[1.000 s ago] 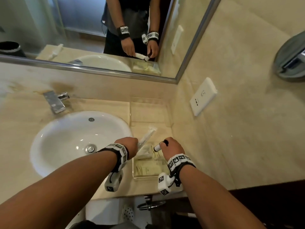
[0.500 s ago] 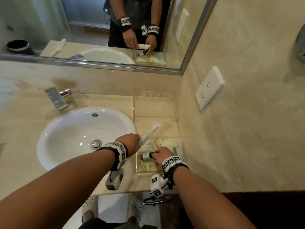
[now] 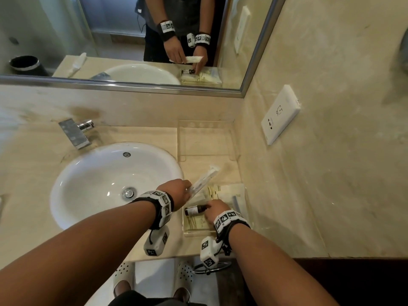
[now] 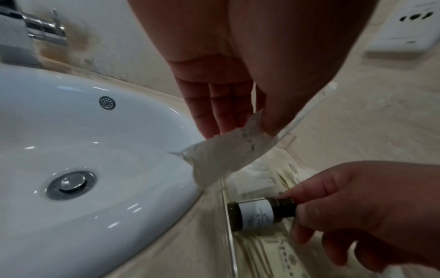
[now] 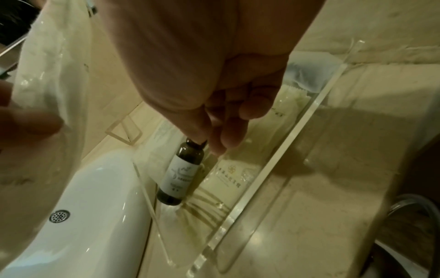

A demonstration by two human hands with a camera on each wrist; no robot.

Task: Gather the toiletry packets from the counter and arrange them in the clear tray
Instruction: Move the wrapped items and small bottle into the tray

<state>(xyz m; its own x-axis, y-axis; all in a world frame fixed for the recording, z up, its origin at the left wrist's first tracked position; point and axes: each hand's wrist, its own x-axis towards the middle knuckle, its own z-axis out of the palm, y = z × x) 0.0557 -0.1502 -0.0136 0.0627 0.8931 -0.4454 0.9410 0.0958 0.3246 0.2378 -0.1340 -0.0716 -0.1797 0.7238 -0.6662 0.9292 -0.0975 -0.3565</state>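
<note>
My left hand (image 3: 183, 191) pinches one end of a long white packet (image 3: 204, 180) and holds it slanted above the counter, just left of the clear tray (image 3: 187, 234). In the left wrist view the packet (image 4: 228, 154) hangs between thumb and fingers. My right hand (image 5: 207, 143) grips the cap of a small dark bottle (image 5: 181, 175) with a white label. The bottle (image 3: 194, 210) lies on its side at the tray's left wall. Several cream packets (image 3: 223, 192) lie flat in the tray beneath it.
A white sink (image 3: 110, 184) with a chrome faucet (image 3: 75, 133) fills the counter to the left. A second clear tray (image 3: 205, 140) stands behind, against the mirror wall. A wall socket (image 3: 280, 113) is on the right wall. A towel ring (image 3: 209, 267) hangs below the counter edge.
My right hand has come down from above the tray and laid the bottle on its side inside it. The left hand has stayed in place with the long packet.
</note>
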